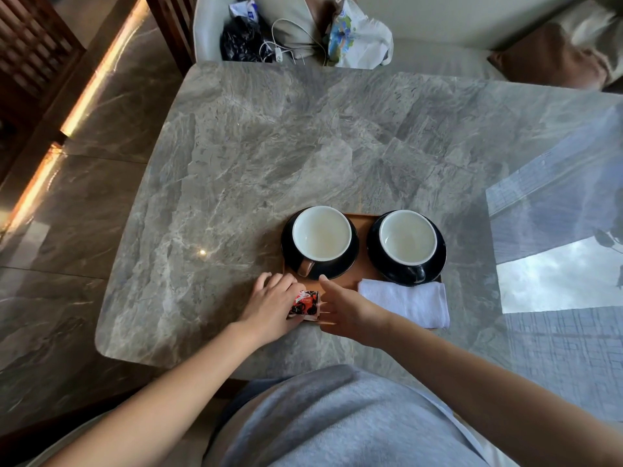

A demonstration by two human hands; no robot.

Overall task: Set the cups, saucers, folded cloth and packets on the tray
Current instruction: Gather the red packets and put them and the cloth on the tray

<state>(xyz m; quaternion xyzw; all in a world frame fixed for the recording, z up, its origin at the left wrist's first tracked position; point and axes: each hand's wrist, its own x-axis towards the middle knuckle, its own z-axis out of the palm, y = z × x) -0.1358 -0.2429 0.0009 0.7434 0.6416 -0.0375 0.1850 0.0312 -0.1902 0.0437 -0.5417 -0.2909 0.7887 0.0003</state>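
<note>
The left hand (271, 303) grips a red-and-black packet (303, 305), thumb curled at its near edge. The right hand (349, 313) presses relaxed fingertips against the packet's other side. Just right of that hand lies the folded white cloth (404, 301) on the wooden tray (344, 283). Beyond the hands, two white-lined cups (322, 232) (407, 236) sit on black saucers (286, 242) (440, 252).

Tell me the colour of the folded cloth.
The folded cloth is white; the head view shows it.

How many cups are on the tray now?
2. The left cup sits on a black saucer at the tray's left end; the right cup on another at its right end. None looks hidden.
</note>
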